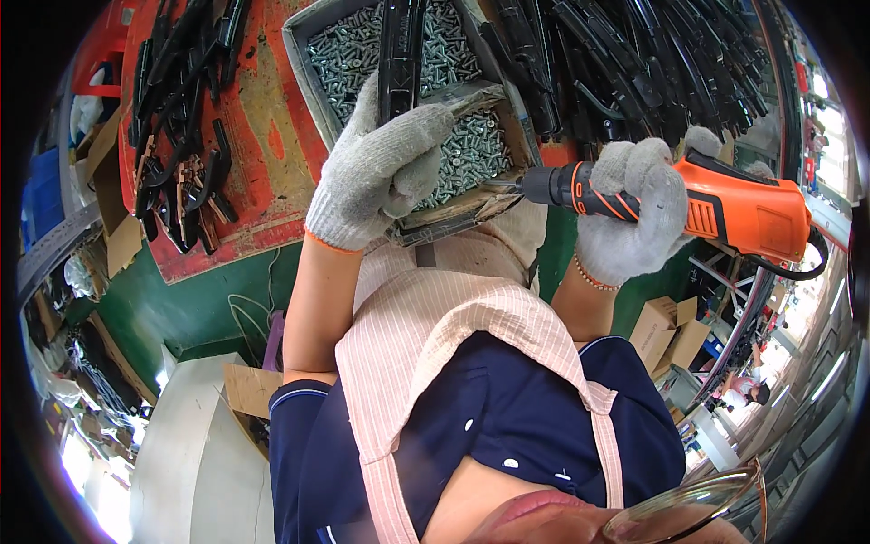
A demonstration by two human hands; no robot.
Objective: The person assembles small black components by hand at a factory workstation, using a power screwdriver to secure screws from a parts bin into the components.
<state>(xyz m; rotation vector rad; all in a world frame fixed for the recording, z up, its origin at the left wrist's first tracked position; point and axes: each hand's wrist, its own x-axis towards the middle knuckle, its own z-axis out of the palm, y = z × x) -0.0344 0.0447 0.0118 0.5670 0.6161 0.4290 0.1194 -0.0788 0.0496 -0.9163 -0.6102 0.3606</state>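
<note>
In a grey knitted glove, my left hand [376, 172] grips the lower end of a long, glossy black part [401, 56], which stands up over the screw box. Its upper end runs out of the picture. My right hand [634, 204], also gloved, is wrapped around an orange and black electric screwdriver [748, 213]. The tool lies level, its bit pointing left at the box's near right corner. Silver screws [473, 156] fill the two compartments of the worn cardboard box [306, 91]; my left hand partly covers them.
A tangle of black parts with copper-coloured ends [186, 186] lies on the left of the scuffed red tabletop [272, 195]. More long black parts [652, 68] are heaped at the far right. Open cardboard boxes [666, 331] stand lower right, and a cord [788, 272] loops from the screwdriver.
</note>
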